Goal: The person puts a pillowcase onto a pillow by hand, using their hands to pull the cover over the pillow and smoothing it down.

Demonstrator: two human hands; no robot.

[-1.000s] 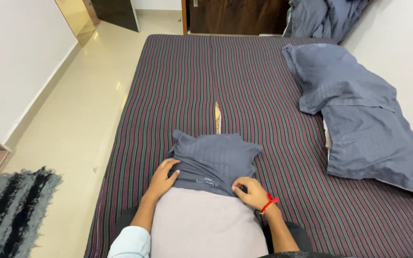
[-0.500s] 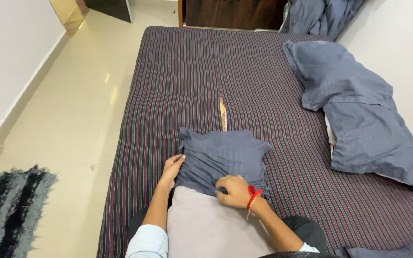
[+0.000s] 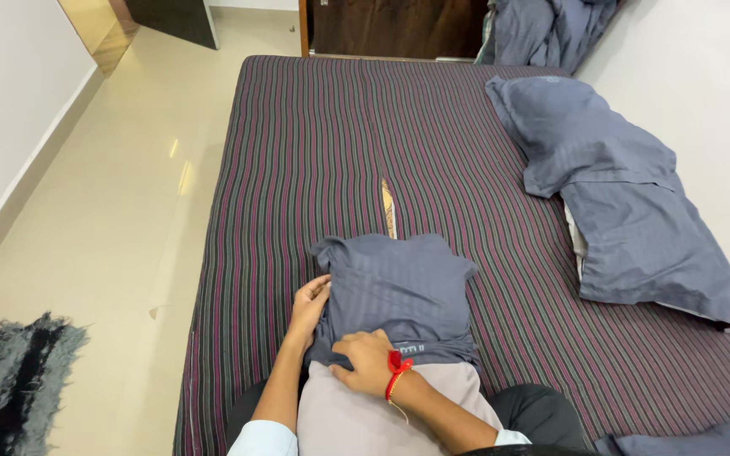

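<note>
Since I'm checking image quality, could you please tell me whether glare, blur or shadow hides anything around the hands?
Head view: even, soft light; glare only on the glossy cream floor tiles; the left hand and right hand on the blue-grey striped pillowcase look sharp, with faint shadows; slight wide-angle bending at the edges.

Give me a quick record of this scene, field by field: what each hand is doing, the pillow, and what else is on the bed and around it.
left hand: grips the left edge of the blue-grey pillowcase
right hand: flat on the pillowcase's open end, red thread at the wrist
pillow: pale grey, partly inside the pillowcase, near end bare
bed: striped sheet, small split showing in the middle
other pillows: two covered ones at the right side
bedding pile: far right corner
floor: shaggy rug at left
</note>
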